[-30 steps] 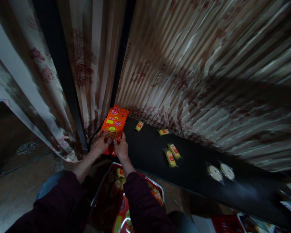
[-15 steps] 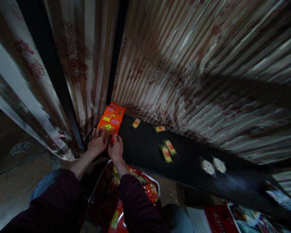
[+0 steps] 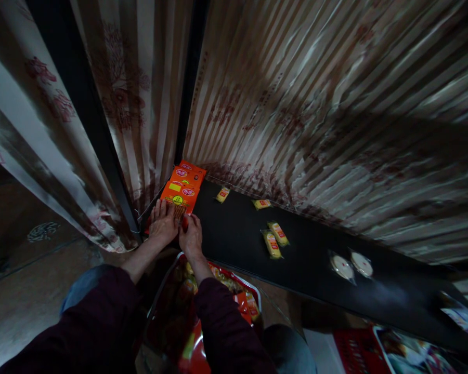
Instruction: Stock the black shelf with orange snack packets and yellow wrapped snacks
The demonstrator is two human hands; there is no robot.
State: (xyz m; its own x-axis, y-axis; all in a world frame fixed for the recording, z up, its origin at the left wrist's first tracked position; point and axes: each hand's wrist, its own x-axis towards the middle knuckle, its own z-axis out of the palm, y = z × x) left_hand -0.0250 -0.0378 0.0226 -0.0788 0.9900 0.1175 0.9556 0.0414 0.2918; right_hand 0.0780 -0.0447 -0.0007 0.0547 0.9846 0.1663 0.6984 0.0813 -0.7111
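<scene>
Orange snack packets [image 3: 191, 175] overlap at the left end of a black shelf [image 3: 234, 228]. My left hand [image 3: 164, 224] lies flat on the nearest packet [image 3: 184, 193], fingers stretched out and pointing away from me. At that packet's near right corner, the fingers of my right hand [image 3: 192, 238] are curled in and close on its edge. Part of the packet's near end is hidden under both hands. Below my forearms stands a red basket [image 3: 257, 291] with a pale rim, holding yellow and orange packaged snacks.
Small yellow wrapped cakes [image 3: 272, 244] lie along the shelf, with two round pale wrapped items [image 3: 342, 267] farther right. A shiny package [image 3: 462, 316] is at the shelf's right end. Striped curtains [image 3: 296, 119] and a dark post [image 3: 191, 83] border the shelf. Another red basket [image 3: 354, 349] stands at lower right.
The whole view has shifted slightly, so things appear a little farther right. Both hands remain at the near end of the same orange packet, with little visible change in their grip.
</scene>
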